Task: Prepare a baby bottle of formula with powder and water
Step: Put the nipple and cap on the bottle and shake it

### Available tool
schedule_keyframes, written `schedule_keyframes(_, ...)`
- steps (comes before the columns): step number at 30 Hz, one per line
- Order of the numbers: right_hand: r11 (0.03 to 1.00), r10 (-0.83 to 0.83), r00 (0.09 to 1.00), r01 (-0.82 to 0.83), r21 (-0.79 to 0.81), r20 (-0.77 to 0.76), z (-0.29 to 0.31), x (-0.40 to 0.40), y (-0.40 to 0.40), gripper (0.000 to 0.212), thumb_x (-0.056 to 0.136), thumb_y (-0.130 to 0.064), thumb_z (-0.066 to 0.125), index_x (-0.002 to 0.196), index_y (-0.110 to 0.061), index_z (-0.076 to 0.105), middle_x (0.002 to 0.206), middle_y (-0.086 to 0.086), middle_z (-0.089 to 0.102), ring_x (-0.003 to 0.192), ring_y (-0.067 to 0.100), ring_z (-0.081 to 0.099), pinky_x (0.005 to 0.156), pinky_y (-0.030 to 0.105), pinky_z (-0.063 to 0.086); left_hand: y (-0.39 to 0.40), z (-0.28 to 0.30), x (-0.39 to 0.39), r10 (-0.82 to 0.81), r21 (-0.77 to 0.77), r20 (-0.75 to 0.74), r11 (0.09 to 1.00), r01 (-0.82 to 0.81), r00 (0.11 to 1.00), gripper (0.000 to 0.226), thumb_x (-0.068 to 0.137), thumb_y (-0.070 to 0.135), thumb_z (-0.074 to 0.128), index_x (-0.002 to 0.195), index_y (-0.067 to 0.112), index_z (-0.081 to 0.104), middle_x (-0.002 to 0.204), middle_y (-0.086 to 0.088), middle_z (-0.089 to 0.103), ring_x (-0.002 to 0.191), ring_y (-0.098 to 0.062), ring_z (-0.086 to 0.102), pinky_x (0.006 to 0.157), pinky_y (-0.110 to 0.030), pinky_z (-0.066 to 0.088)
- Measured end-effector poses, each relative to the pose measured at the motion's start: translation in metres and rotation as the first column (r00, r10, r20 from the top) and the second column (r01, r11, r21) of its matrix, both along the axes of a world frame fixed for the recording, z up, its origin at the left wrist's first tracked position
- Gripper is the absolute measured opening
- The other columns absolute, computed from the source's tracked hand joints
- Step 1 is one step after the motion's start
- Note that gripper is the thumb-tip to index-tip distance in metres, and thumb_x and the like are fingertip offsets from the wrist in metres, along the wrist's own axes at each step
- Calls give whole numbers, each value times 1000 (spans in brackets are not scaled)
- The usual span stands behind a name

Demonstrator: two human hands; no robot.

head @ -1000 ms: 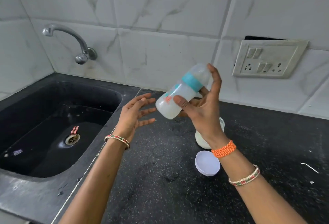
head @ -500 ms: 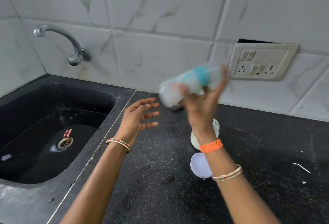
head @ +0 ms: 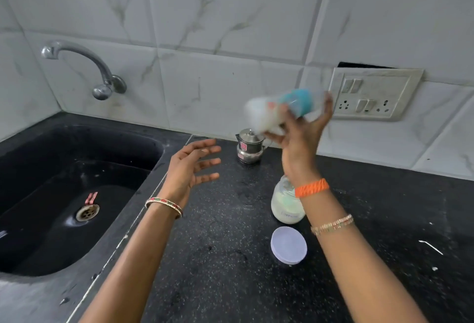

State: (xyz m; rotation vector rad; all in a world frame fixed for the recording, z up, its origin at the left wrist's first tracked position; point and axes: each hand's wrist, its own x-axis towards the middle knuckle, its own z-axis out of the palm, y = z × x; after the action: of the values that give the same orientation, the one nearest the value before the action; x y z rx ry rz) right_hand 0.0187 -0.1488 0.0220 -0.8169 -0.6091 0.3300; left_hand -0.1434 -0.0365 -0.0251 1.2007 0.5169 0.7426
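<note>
Right hand [head: 297, 135] grips the baby bottle [head: 279, 112], tilted nearly sideways and blurred, raised above the black counter [head: 230, 258]; its teal collar shows, its orange print is unreadable. Left hand [head: 189, 169] is held free, fingers spread and holding nothing. Below stand an open powder jar [head: 286, 207] with a faint, illegible label, its lid [head: 289, 245] alongside, and a steel pot [head: 249, 146] bearing a red sticker.

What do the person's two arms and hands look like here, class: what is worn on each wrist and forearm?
Both forearms are bare, with no sleeves in view. The left hand has one thin bangle patterned in red, green and gold at the wrist. The right hand has a bright orange braided band at the wrist and a thin pale beaded bangle lower on the forearm.
</note>
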Motion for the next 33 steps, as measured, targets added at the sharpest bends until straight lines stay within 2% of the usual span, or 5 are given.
schedule_keyframes(14,952,128,966,-56,-302,224,-7,-2,-3,89,64,-16,79,134,-40,30,135,14,47,111,30,61,78,53,57,2,-10,6,-39,41,-74,998,42,997,20,91,11,51,101,19,66,99,1,72,87,-19,66,66,-36,58)
schedule_keyframes(18,993,-115,945,116,-16,-305,-6,9,6,81,84,-11,67,141,-35,15,109,0,59,104,34,62,64,45,59,2,-17,0,-19,35,-99,999,23,995,21,91,11,51,102,19,66,102,0,71,89,-20,66,70,-38,57)
schedule_keyframes(22,923,96,988,-44,-382,118,-21,-8,0,89,67,-18,77,136,-41,26,128,14,53,108,33,61,74,49,58,4,-16,-1,-62,49,-118,996,68,991,21,91,11,52,103,19,66,100,2,72,87,-18,66,68,-36,58)
schedule_keyframes(27,977,-211,956,211,-22,-203,-10,6,2,84,79,-9,71,139,-36,18,126,13,54,108,38,61,65,52,58,7,-16,0,-27,19,-55,999,28,998,20,91,11,50,102,18,66,99,1,71,86,-19,66,69,-37,57)
schedule_keyframes(33,969,52,975,3,-247,218,-46,-9,-8,89,65,-14,77,134,-44,31,145,15,36,118,42,52,86,64,49,-6,-14,7,-324,-47,-188,946,321,927,28,96,35,42,114,21,59,102,-1,71,94,-25,67,70,-41,58)
